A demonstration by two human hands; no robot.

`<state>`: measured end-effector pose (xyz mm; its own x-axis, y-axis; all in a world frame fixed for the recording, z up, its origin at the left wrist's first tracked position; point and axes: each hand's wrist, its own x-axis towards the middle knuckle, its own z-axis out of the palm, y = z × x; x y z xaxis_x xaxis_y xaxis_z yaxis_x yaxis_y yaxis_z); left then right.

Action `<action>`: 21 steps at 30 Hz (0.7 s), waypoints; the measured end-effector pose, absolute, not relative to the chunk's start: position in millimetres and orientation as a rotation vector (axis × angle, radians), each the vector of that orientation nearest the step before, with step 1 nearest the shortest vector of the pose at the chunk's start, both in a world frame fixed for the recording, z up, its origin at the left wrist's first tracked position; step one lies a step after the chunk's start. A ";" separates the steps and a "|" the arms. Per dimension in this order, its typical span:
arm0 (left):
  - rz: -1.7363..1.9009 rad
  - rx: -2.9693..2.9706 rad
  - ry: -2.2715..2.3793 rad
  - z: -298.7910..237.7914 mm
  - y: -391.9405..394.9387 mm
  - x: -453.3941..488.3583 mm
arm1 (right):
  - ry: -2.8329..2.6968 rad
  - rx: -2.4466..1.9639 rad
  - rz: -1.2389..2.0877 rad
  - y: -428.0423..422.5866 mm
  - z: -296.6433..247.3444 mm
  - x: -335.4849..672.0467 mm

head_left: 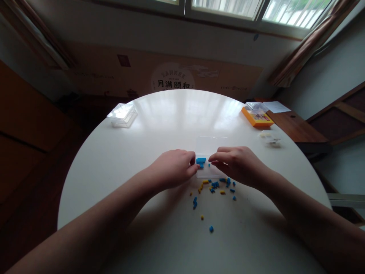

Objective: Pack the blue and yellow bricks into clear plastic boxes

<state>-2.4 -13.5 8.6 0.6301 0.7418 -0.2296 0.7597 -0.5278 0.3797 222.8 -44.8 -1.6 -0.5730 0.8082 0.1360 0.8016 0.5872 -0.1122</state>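
A group of small blue building bricks (200,162) sits packed in neat rows at the left side of a clear plastic case (212,174), whose lid (211,143) lies open behind it. My left hand (178,167) is at the case's left edge, fingers curled and thumb tip against the blue rows. What is between its fingers is hidden. My right hand (235,161) hovers over the right side of the case, index finger and thumb apart, holding nothing visible. One tiny blue brick (209,165) lies in the case just off its fingertips.
Loose blue bricks (215,185) and yellow bricks (222,192) are scattered in front of the case on the white round table (119,182). A clear box (123,115) stands far left. An orange box (258,118) and a small clear packet (270,139) are at right.
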 end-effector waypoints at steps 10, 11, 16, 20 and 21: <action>-0.076 2.387 1.202 11.6 -14.8 -0.9 | -2.667 -1.360 0.223 -46.1 -1.6 229.8; -0.077 2.388 1.202 11.7 -15.0 -1.0 | -2.664 -1.352 0.227 -45.8 -1.7 229.9; -0.087 2.400 1.205 9.8 -14.9 -2.0 | -2.653 -1.346 0.231 -45.6 -2.8 232.3; -0.069 2.427 1.205 8.7 -14.7 -1.9 | -2.680 -1.328 0.278 -45.7 -3.2 233.5; -0.068 2.433 1.203 8.9 -14.8 -1.9 | -2.681 -1.327 0.287 -45.6 -3.3 233.4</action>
<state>-1.9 -14.8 8.9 0.6235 0.7484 -0.2264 0.7692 -0.5351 0.3494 233.4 -45.6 -3.3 -0.6024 0.7973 0.0373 0.7714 0.5935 -0.2296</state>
